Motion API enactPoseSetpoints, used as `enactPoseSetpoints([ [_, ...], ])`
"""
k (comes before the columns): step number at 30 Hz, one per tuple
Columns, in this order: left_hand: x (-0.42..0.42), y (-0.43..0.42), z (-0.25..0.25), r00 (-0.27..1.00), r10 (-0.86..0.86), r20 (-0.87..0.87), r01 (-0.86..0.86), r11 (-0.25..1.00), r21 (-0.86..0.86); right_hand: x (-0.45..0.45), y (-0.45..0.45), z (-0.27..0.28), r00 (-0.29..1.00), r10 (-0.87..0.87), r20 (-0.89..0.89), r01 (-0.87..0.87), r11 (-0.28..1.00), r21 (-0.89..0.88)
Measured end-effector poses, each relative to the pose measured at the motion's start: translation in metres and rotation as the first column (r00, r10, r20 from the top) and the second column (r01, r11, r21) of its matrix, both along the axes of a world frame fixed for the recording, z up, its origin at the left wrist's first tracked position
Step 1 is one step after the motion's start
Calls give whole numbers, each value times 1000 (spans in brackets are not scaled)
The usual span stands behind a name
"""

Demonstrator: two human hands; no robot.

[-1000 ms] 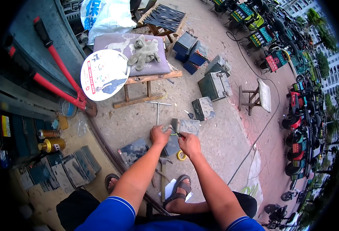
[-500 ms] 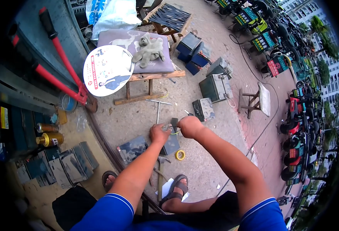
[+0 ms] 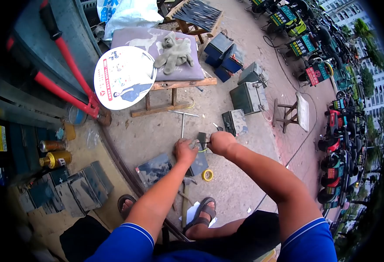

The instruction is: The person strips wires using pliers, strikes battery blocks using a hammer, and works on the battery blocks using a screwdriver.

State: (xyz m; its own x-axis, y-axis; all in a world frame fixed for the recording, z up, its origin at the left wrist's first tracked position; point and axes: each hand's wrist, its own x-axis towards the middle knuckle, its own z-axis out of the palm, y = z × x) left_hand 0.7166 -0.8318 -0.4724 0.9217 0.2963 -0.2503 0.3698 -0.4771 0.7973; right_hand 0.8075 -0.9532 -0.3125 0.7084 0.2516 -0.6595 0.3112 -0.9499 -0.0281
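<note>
Low over the ground, both hands meet above a dark rectangular battery (image 3: 198,164). My left hand (image 3: 186,151) is closed, its fingertips pinched at something small and unclear by the battery's far end. Closed in a fist, my right hand (image 3: 222,143) faces it from the right; a thin dark shaft (image 3: 205,143) sticks out toward the left fingertips. A short yellow-green wire (image 3: 204,150) shows between the hands. Behind them lies a dark flat block (image 3: 202,136). The undersides of both hands are hidden.
A T-handle wrench (image 3: 183,124), a yellow tape roll (image 3: 207,175), a hammer (image 3: 185,198) and another battery (image 3: 153,168) lie nearby. Grey gloves (image 3: 173,54) rest on a cushioned stool (image 3: 133,38). Red-handled bolt cutters (image 3: 72,65) stand left; more batteries (image 3: 248,97) sit ahead.
The view has shifted slightly, so the scene sits a little farther right. My right fist has turned a little, and the thin dark shaft shows more clearly. Both hands stay over the battery.
</note>
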Motion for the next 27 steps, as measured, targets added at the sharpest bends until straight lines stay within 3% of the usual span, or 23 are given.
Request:
enactPoseSetpoints([
  [1, 0, 0, 0, 1000, -5, 5, 5, 1000, -2, 1, -1, 1, 1000, -5, 5, 5, 1000, -2],
  [3, -2, 1, -3, 999, -15, 46, 16, 1000, -11, 6, -1, 1, 872, 486, 60, -484, 874, -36],
  [8, -4, 6, -10, 996, -44, 75, 48, 998, -47, 21, 9, -1, 700, 709, 87, -708, 705, -50],
  [9, -5, 6, -6, 994, -43, 98, 48, 998, -50, 13, 4, -1, 832, 464, 303, -525, 836, 160],
  [10, -3, 6, -5, 994, -40, 101, 45, 998, -52, 6, 0, -3, 889, 145, 435, -336, 851, 403],
  [11, -4, 8, -5, 993, -54, 102, 59, 997, -43, 1, 1, -9, 889, 150, 433, -340, 850, 403],
  [13, -7, 9, -3, 994, -62, 95, 65, 997, -32, -10, 4, -18, 786, -391, 479, 91, 840, 536],
  [18, -1, 8, 7, 993, -107, -55, 110, 993, 53, -28, -4, -9, 756, -402, 517, 194, 891, 410],
  [20, 3, 12, 11, 988, -152, -26, 154, 985, 79, -27, -10, -5, 723, -283, 630, -249, 744, 620],
  [21, 5, 15, 13, 981, -195, -1, 194, 975, 104, -31, -11, -4, 719, -295, 630, -243, 742, 624],
  [23, 11, 23, 19, 965, -245, 94, 240, 969, 63, -40, -8, 6, 782, -501, 371, 88, 678, 730],
  [24, 17, 27, 22, 942, -277, 188, 279, 960, 17, -39, -12, -1, 773, -477, 419, 156, 783, 603],
  [25, 25, 31, 28, 935, -300, 188, 300, 953, 30, -38, -14, -1, 760, -498, 416, 170, 772, 613],
  [27, 39, 41, 49, 844, -473, 252, 499, 865, -50, -37, -19, 1, 834, -343, 432, 64, 838, 542],
])
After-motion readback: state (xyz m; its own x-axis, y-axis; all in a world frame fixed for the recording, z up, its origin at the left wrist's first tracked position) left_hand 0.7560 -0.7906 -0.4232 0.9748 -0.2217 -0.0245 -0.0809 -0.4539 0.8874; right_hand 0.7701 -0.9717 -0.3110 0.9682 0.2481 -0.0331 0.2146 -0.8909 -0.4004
